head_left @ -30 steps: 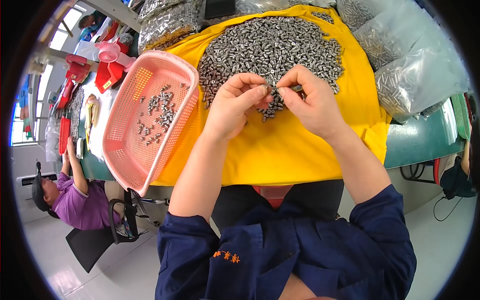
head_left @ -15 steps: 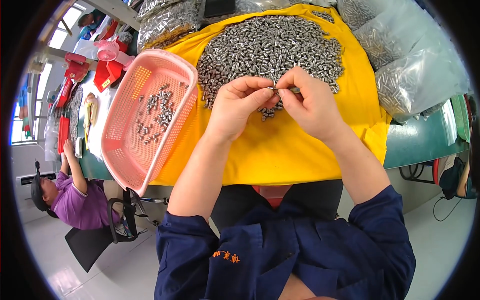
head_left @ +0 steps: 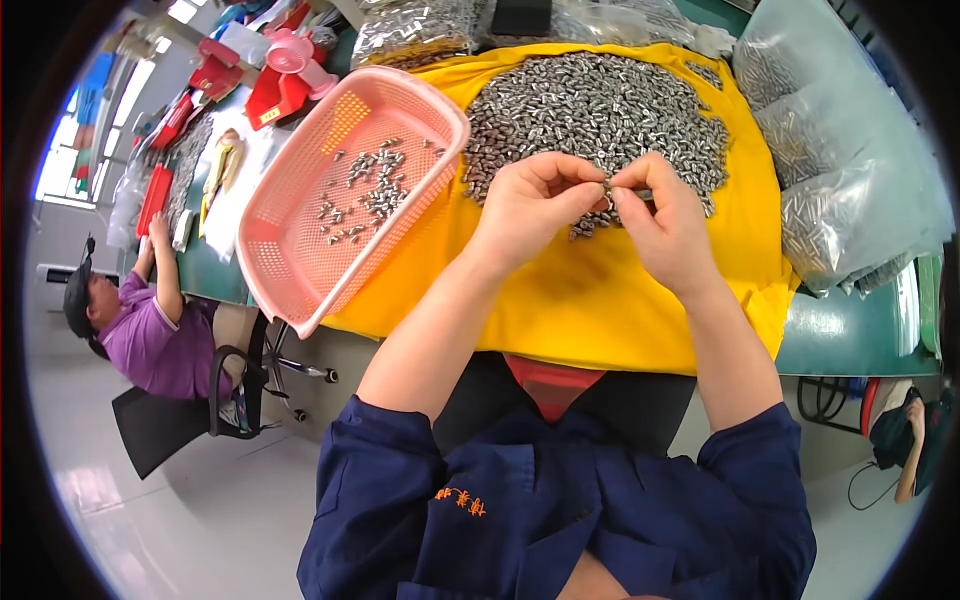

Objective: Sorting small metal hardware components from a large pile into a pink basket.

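Observation:
My left hand point(head_left: 535, 210) and my right hand point(head_left: 668, 225) meet fingertip to fingertip over the near edge of a pile of small metal cylinders point(head_left: 600, 110). Between the pinched thumbs and forefingers sits a small metal part point(head_left: 608, 190), mostly covered by the fingers. Something dark shows inside the curl of my right hand, too small to name. The pile is spread on a yellow cloth point(head_left: 560, 310). A pink perforated plastic basket point(head_left: 290, 240) stands tilted left of my hands, with a scattering of similar metal parts point(head_left: 385, 190) in it.
Clear plastic bags of metal parts point(head_left: 815, 215) lie at the right, and more bags point(head_left: 415, 30) at the back beside a black flat object point(head_left: 521, 16). A pink fan point(head_left: 290, 52) and red bins point(head_left: 275, 95) stand far left. A person in purple point(head_left: 150, 335) sits at the left table.
The whole view has shifted, so the table and basket appear further right. My fingertips stay together around the small metal part, with slight changes in finger position.

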`<state>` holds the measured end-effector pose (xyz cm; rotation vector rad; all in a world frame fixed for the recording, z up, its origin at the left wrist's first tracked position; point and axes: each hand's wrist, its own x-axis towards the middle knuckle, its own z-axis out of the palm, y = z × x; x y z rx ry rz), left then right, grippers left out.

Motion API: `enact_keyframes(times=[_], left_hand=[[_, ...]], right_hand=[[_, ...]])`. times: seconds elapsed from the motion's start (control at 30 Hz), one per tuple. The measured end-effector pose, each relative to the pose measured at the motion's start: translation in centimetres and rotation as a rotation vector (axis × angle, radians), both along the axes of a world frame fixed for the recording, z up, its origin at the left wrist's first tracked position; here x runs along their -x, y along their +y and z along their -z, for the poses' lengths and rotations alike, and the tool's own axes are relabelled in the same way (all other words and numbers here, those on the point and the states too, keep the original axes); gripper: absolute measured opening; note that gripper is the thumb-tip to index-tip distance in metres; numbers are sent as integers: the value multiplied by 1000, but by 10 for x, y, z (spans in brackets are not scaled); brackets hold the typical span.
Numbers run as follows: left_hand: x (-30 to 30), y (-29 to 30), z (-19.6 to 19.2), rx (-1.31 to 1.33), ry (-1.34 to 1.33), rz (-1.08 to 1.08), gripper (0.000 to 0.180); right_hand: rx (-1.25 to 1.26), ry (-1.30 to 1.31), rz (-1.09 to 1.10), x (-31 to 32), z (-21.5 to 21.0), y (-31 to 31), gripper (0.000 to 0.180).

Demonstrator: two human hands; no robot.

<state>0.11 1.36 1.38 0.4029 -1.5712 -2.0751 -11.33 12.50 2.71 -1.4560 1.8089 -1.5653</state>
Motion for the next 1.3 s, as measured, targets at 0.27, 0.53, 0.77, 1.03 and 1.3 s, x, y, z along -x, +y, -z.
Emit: enact_keyframes(times=[0.27, 0.53, 0.77, 1.03, 1.3], left_hand=[[-80, -48, -33, 738, -96, -731, 16], [-64, -17, -41, 1250, -328, -279, 14], [-48, -13, 0, 1368, -498, 9, 13], [-8, -2, -6, 165, -115, 3, 11], [-1, -3, 4, 134, -99, -7, 16]], right_hand=[[86, -290, 43, 16, 1, -1, 5], [66, -215, 47, 22, 5, -2, 5], [49, -265, -10, 14, 1, -4, 5], [-26, -207, -121, 10, -2, 3, 7], [-37, -12, -49, 10, -3, 1, 7]])
